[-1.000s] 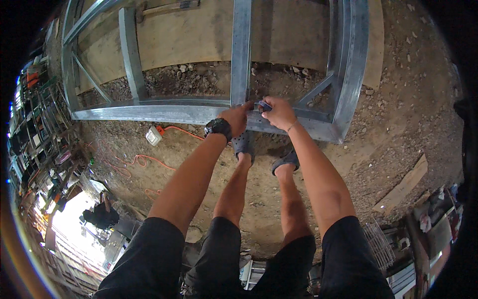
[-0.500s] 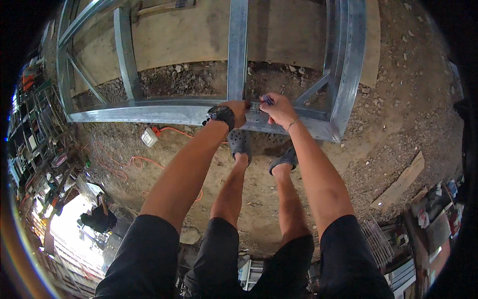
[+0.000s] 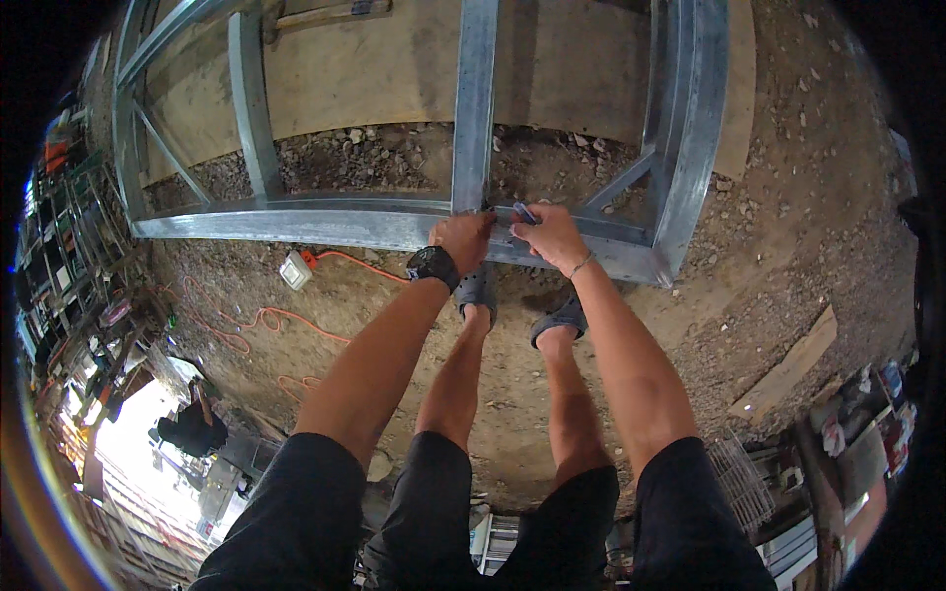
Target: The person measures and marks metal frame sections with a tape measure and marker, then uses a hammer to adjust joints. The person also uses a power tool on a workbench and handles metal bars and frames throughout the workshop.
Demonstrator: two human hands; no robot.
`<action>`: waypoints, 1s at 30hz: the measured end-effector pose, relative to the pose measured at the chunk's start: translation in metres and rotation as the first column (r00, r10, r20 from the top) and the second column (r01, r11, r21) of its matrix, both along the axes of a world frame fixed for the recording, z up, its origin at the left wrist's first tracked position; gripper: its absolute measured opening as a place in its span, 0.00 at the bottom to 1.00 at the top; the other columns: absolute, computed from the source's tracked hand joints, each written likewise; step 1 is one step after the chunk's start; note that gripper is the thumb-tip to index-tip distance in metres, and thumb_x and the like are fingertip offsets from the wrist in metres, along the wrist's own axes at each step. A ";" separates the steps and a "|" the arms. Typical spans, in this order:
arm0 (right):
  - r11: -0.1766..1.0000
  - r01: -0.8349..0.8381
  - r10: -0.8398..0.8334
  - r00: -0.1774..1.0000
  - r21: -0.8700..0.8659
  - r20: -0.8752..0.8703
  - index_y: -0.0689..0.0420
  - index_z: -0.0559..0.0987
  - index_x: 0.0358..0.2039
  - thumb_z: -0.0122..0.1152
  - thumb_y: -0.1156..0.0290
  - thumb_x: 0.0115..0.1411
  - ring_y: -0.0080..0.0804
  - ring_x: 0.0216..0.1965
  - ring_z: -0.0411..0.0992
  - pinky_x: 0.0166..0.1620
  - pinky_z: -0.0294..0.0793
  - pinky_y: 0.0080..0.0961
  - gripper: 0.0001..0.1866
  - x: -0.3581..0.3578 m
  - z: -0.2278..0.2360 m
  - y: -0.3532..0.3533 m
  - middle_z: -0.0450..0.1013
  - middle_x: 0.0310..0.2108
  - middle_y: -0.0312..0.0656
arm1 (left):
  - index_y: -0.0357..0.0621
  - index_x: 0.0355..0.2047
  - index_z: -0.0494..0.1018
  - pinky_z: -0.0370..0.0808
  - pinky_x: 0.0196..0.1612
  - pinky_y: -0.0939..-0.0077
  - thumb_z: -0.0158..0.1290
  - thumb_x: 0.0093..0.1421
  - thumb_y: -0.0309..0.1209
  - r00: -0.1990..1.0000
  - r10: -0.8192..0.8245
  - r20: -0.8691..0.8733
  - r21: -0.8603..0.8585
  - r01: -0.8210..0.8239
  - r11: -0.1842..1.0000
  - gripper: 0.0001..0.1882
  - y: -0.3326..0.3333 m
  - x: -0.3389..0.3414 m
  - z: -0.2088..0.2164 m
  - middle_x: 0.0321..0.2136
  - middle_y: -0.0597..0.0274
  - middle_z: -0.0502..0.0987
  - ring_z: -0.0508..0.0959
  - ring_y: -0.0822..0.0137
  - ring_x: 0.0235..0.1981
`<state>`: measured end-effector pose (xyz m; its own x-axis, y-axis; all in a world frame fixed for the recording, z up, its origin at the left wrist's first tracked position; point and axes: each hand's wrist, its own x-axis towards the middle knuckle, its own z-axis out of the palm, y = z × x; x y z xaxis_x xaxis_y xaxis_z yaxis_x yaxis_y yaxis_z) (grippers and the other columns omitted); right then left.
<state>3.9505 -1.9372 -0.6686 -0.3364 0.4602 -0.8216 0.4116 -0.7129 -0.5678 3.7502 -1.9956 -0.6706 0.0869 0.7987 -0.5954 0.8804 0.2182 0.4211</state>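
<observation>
Pinching a dark stick, the right hand is at the metal frame. The left hand curls there too; I can't tell if it grips anything. The stick could slip if the pinch loosens.

Glare lwr L, fisheye dist., vign.
</observation>
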 end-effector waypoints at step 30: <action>0.982 -0.123 0.129 0.991 0.146 -0.030 0.59 0.83 0.38 0.68 0.73 0.58 0.25 0.37 0.76 0.44 0.74 0.27 0.08 -0.010 -0.038 0.014 0.80 0.34 0.37 | 0.53 0.60 0.71 0.65 0.64 0.47 0.56 0.59 0.28 0.981 0.165 -0.098 0.349 -0.122 0.929 0.27 0.034 -0.013 0.033 0.58 0.45 0.70 0.67 0.43 0.64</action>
<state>3.9406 -1.9234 -0.7065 -0.4297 0.5238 -0.7355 0.4687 -0.5669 -0.6775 3.7373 -1.9617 -0.6378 -0.1003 0.9533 -0.2849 0.9000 0.2090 0.3825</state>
